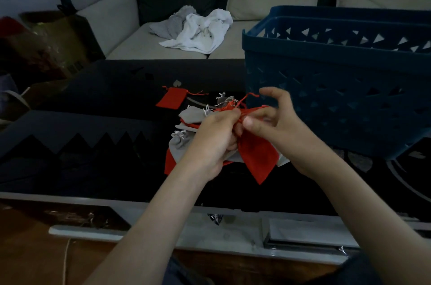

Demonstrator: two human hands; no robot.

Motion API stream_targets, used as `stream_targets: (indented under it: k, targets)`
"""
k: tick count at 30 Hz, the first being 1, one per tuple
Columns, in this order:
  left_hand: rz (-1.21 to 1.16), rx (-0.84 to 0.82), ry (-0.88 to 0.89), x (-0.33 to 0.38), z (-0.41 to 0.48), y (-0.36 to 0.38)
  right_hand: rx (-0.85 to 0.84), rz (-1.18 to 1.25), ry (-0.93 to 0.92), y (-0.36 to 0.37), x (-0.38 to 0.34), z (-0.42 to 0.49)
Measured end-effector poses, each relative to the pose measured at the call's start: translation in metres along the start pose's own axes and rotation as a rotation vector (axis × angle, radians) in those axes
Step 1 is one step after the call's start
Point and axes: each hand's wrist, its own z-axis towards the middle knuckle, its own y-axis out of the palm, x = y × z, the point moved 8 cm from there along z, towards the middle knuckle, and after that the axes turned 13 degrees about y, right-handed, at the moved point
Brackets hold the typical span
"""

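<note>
red pouch [257, 156]: held up just left of the basket [326, 89]; soft matte cloth, flat, hanging from its gathered neck.
left hand [215, 138]: curled round the neck, likely anchoring it.
right hand [277, 124]: pinches the drawstring [247, 100], a thin cord; probably working the closure.
basket: rigid blue plastic with triangular cut-outs.

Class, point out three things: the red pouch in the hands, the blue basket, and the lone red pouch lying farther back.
held red pouch [258, 159]: head view, its hanging cloth body.
blue basket [326, 107]: head view, its front wall.
lone red pouch [171, 98]: head view, middle of its flat cloth.
</note>
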Motion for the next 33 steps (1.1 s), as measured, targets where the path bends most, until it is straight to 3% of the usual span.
stream_targets:
  k: [7,14,19,21,27,33]
  targets:
    - [-0.191,0.014,-0.033,0.001,0.001,-0.005,-0.090,-0.188,0.074,0.012,0.008,0.000]
    - [0.027,-0.103,0.101,0.006,-0.002,-0.013,-0.005,-0.252,0.113,0.003,0.011,0.003]
    - [0.719,0.012,0.489,0.035,-0.005,-0.016,0.032,-0.269,0.117,0.003,0.012,0.006]
    - [0.853,0.037,0.647,0.046,-0.011,-0.010,0.064,-0.278,0.079,0.003,0.008,0.006]
    - [1.040,0.122,0.841,0.055,-0.020,-0.001,0.100,-0.214,0.020,0.002,0.005,0.004]
    - [1.049,0.119,0.916,0.056,-0.019,-0.005,-0.066,0.053,0.112,0.004,0.005,0.000]
